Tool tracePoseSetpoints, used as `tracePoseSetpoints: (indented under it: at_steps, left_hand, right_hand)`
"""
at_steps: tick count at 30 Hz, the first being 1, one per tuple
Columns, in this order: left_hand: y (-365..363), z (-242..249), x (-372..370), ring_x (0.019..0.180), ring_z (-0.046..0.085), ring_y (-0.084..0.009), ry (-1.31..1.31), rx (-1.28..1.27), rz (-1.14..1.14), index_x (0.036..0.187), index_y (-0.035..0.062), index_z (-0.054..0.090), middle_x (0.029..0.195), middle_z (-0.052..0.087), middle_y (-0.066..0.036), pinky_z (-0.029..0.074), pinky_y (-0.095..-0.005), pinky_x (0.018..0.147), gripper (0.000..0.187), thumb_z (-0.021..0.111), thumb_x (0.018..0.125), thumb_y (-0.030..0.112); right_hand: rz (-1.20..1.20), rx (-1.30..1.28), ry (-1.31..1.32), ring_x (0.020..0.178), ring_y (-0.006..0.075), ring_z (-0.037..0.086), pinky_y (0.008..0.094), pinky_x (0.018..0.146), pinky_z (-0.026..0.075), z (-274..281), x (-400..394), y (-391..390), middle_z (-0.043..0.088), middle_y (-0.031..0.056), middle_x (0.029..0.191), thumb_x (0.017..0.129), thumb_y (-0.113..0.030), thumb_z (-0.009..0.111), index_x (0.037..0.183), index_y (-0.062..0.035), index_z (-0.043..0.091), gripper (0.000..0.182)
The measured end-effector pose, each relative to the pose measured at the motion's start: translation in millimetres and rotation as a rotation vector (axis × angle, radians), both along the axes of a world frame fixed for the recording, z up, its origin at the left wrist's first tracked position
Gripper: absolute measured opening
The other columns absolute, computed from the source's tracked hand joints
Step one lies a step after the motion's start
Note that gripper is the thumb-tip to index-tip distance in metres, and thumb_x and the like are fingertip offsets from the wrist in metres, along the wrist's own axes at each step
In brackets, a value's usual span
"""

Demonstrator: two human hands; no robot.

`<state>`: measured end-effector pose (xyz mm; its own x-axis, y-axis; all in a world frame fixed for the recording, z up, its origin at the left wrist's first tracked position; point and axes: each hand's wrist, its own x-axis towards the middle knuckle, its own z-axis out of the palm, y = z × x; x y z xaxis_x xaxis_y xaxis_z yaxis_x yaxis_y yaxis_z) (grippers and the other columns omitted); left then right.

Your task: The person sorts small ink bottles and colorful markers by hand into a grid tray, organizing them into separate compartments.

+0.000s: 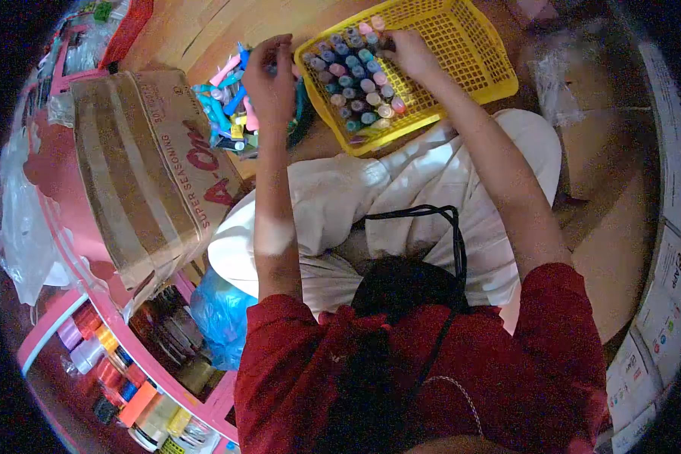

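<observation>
A yellow plastic basket [499,72] lies in front of my crossed legs. In its left half stand close rows of small capped bottles or markers [353,72], mostly grey, teal and pink on top. My right hand [415,57] reaches over these rows with its fingers bent together at their right edge; what they hold, if anything, is hidden. Left of the basket is a loose heap of colourful pens or markers [223,102] in blue, teal, pink and yellow. Above the heap's right side my left hand [268,76] is raised, fingers curved and thumb apart, with nothing visible in it.
A brown cardboard box [140,151] stands at the left, near a blue plastic bag [221,318]. Pink shelving [140,352] with coloured rolls fills the lower left. Clear plastic wrap [556,83] lies right of the basket, and white printed boxes [662,325] line the right edge.
</observation>
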<state>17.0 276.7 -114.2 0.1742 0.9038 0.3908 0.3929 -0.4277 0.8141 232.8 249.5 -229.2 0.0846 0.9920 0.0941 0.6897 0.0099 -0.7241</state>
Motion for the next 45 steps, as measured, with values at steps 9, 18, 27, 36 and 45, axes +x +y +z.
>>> tracePoseSetpoints:
  at_steps: [9, 18, 27, 36, 45]
  left_hand:
    - [32.2, -24.1, -98.1, 0.077, 0.061, -0.0208, 0.326, 0.057, 0.257, 0.091, 0.0026, 0.063, 0.082, 0.064, -0.012, 0.046, -0.0302, 0.071, 0.014, 0.057, 0.082, 0.011]
    - [94.6, -4.6, -177.9, 0.083, 0.059, -0.0343, 0.876, 0.256, 0.357, 0.095, 0.0025, 0.061, 0.087, 0.06, -0.019, 0.046, -0.0408, 0.073, 0.02, 0.057, 0.078, 0.012]
    - [79.2, -59.0, -187.8, 0.101, 0.049, -0.0391, 0.58, 0.247, 0.376, 0.108, 0.0003, 0.053, 0.108, 0.053, -0.022, 0.039, -0.0404, 0.089, 0.036, 0.053, 0.073, 0.003]
    - [56.1, -39.9, -172.9, 0.086, 0.056, -0.036, 0.665, 0.081, 0.164, 0.101, 0.0025, 0.057, 0.09, 0.058, -0.019, 0.044, -0.0397, 0.078, 0.024, 0.057, 0.078, 0.007]
    - [0.2, 30.5, -125.3, 0.077, 0.06, -0.0201, 0.293, 0.216, 0.249, 0.097, -0.0032, 0.058, 0.086, 0.062, -0.013, 0.045, -0.032, 0.07, 0.016, 0.055, 0.084, 0.006]
  right_hand:
    - [0.02, 0.022, -0.151, 0.083, 0.0333, 0.061, 0.0393, 0.076, 0.047, -8.9, 6.0, 1.4, 0.062, 0.019, 0.088, 0.069, -0.012, 0.069, 0.101, -0.003, 0.06, 0.035]
    - [0.142, -0.23, -0.256, 0.079, 0.029, 0.063, 0.037, 0.072, 0.049, 33.8, 28.6, -8.2, 0.065, 0.0169, 0.082, 0.066, -0.021, 0.073, 0.088, 0.0012, 0.064, 0.032]
    - [0.112, -0.262, -0.231, 0.077, 0.0274, 0.064, 0.0369, 0.073, 0.049, 31.4, 38.9, -3.9, 0.065, 0.0159, 0.083, 0.071, -0.026, 0.07, 0.088, -0.0016, 0.066, 0.029]
    - [0.119, -0.228, -0.22, 0.074, 0.0272, 0.064, 0.0368, 0.071, 0.05, 35.5, 38.0, -5.1, 0.066, 0.0152, 0.08, 0.071, -0.026, 0.07, 0.086, -0.0029, 0.068, 0.028]
    - [0.22, -0.304, -0.076, 0.075, 0.0238, 0.063, 0.0355, 0.071, 0.049, 79.5, 42.5, -11.1, 0.065, 0.0135, 0.083, 0.073, -0.025, 0.068, 0.092, -0.0012, 0.064, 0.03]
